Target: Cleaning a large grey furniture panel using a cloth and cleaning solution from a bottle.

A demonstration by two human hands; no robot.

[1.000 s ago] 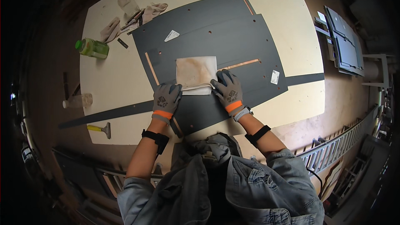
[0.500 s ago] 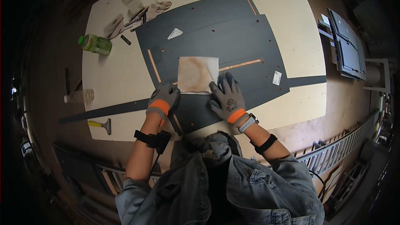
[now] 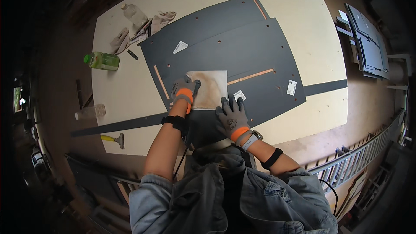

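A square, brown-stained white cloth [image 3: 212, 90] lies flat on a dark grey panel [image 3: 195, 63] in front of me. My left hand [image 3: 183, 90], gloved in grey with an orange cuff, grips the cloth's left edge with bent fingers, partly covering its upper left corner. Beside the lower right corner of the cloth, my right hand [image 3: 232, 115] rests on the panel. Its gloved fingers are stretched out and hold nothing. A white label [image 3: 239, 95] shows just past the right fingertips. Copper-coloured strips [image 3: 251, 76] run along parts of the panel.
The pale table [image 3: 320, 52] also carries a green-capped bottle [image 3: 104, 61], a clear bottle [image 3: 134, 15], another clear container [image 3: 92, 112], used gloves [image 3: 120, 41] and a yellow-handled scraper [image 3: 113, 139]. A long dark strip [image 3: 117, 124] overhangs the left table edge. A ladder [image 3: 351, 158] lies at lower right.
My left hand has moved up and onto the cloth's left side. My right hand has come down off the cloth's corner, uncovering the label. The whole view has shifted slightly.
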